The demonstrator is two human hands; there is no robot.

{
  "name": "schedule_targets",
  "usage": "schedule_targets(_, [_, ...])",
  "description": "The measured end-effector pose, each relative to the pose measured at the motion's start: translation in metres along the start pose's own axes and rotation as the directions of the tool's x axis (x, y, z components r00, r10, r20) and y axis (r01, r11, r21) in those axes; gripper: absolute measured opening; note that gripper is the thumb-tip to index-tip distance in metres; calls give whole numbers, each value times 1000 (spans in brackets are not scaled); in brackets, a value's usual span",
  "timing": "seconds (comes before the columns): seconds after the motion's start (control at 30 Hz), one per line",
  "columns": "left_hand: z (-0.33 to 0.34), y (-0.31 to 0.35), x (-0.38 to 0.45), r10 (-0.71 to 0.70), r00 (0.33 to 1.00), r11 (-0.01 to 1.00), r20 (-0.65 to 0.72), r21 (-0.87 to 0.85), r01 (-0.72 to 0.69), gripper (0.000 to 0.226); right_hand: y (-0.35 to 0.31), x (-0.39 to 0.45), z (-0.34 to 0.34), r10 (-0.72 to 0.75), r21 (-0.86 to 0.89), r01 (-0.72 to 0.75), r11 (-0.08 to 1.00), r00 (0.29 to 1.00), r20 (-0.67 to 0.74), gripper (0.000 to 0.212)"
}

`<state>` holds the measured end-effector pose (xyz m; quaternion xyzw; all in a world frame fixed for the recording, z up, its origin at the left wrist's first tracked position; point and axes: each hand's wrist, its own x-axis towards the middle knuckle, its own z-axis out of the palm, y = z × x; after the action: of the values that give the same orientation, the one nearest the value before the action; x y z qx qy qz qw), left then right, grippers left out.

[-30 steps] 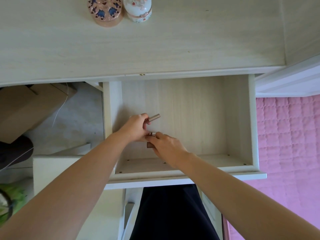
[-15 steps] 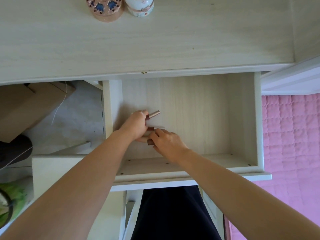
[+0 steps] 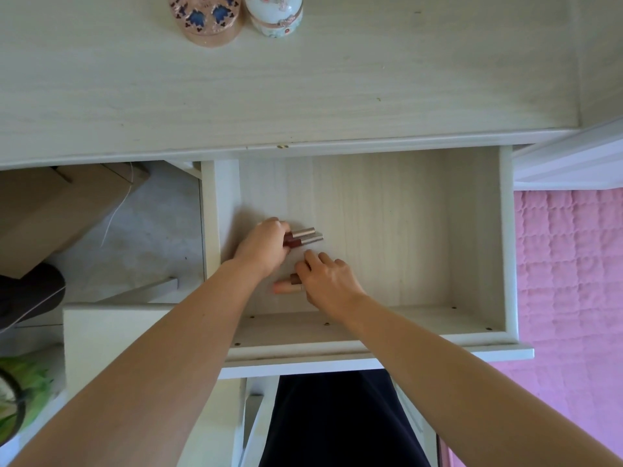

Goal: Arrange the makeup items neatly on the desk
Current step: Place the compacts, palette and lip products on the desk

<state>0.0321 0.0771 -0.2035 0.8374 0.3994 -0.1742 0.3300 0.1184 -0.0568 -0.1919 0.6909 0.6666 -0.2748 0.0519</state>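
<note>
Inside the open pale wood drawer, my left hand grips two lip gloss tubes with silver caps and dark red bodies, their caps sticking out to the right. Just below, my right hand pinches further tubes, one brown and one peach; their far ends are hidden under the fingers. At the desk top's far edge stand a round pink and blue patterned box and a white floral egg-shaped jar.
The desk top runs across the upper view. A cardboard box and a white cord lie on the floor at left. A pink quilted bedspread is at right. A green item sits at lower left.
My left hand now holds two tubes instead of one. My right hand has drawn down and right, away from the left, with the brown and peach tubes.
</note>
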Motion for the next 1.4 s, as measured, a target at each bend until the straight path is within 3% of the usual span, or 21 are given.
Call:
schedule_targets(0.2, [-6,9,-1,-80,997,994,-3,-79,79,15,23,-12,-3,27,23,-29,999,996,84,29])
schedule_targets(0.3, [-13,14,-7,-179,984,954,17,-241,178,16,35,-23,-15,55,49,-60,997,993,102,29])
schedule_targets(0.43, [-24,22,-19,-299,953,873,42,-391,291,16,51,-42,-37,110,231,-145,962,981,160,27])
schedule_targets(0.53, [-32,38,-30,-344,938,767,52,-560,313,16,62,-59,-56,192,464,-249,850,967,166,21])
schedule_targets(0.63, [-40,62,-46,-367,929,596,52,-753,278,7,67,-72,-75,281,679,-320,661,944,171,15])
schedule_targets(0.8, [-58,106,-70,-369,928,444,39,-870,213,8,72,-90,-113,387,836,-309,454,913,128,20])
schedule_targets(0.9, [-69,132,-79,-370,929,375,6,-914,155,9,78,-97,-136,405,901,-271,339,906,120,13])
schedule_targets(0.97, [-77,147,-79,-365,931,374,-24,-919,123,9,81,-99,-152,422,925,-236,296,902,95,15])
schedule_targets(1.1, [-96,168,-71,-363,930,358,-58,-930,82,7,90,-92,-183,483,922,-192,336,876,6,22])
schedule_targets(1.4, [-157,192,-13,-405,898,528,-174,-846,75,19,117,-39,-246,557,917,-205,342,830,-22,19])
